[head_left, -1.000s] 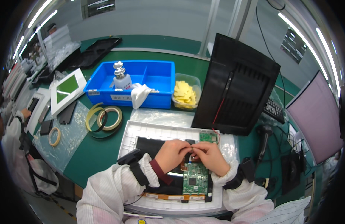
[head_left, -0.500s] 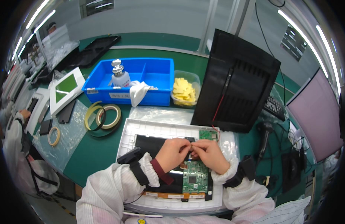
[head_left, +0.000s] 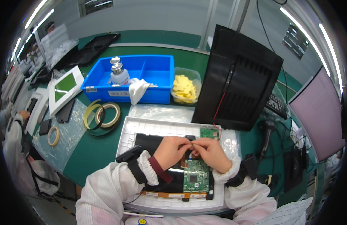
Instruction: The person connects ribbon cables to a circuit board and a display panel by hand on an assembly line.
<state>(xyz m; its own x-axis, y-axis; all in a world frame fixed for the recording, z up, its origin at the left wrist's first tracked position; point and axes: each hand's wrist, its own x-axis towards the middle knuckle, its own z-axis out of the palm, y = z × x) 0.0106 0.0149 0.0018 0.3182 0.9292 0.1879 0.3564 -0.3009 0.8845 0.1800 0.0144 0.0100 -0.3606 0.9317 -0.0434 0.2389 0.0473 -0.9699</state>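
Note:
My left hand (head_left: pixel 169 153) and my right hand (head_left: pixel 213 154) meet fingertip to fingertip, both pinched closed. Whatever lies between the fingers is too small and covered to make out. Below them is an opened white display housing (head_left: pixel 133 129) with a black panel (head_left: pixel 147 141) inside. A green circuit board (head_left: pixel 196 178) sits on the panel under my right hand, with a ribbon cable at its upper edge partly hidden by my fingers. Along the panel's near edge runs an orange flex strip (head_left: pixel 164 195). A smaller green board (head_left: pixel 208 132) lies beyond my right hand, joined to a red wire (head_left: pixel 219 107).
Beyond the housing stand a blue divided bin (head_left: pixel 158 71) with a pump bottle (head_left: pixel 119 75) and a tub of yellow pieces (head_left: pixel 184 90). Tape rolls (head_left: pixel 112 115) lie left. A black cover (head_left: pixel 237 82) stands upright at right, near a scanner (head_left: pixel 266 135). Another person's hand (head_left: pixel 24 114) is far left.
The bench and its things sit slightly higher in the picture. My hands stay pinched together over the panel, with only a tiny shift of the fingers.

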